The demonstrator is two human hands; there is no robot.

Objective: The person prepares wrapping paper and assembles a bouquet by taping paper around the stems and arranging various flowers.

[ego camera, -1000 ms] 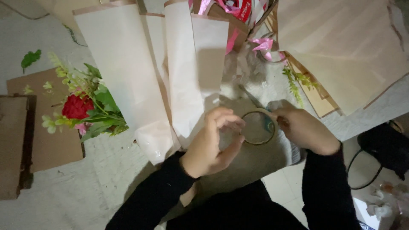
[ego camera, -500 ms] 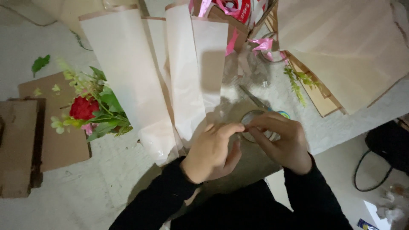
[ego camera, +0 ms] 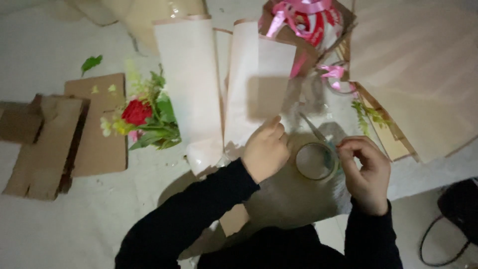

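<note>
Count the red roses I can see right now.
1. The red rose lies in the leafy bunch on the cardboard, left of the paper sheets. Others may be hidden under the leaves.

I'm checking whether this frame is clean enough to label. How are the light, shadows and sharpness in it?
Head view: dim and soft overall, with fine detail smeared. The wrapping paper sheets are the brightest area and carry a blocky shadow. The tape roll between the left hand and right hand shows a faint sheen. The black sleeves merge into one dark mass. The red rose stays readable.
</note>
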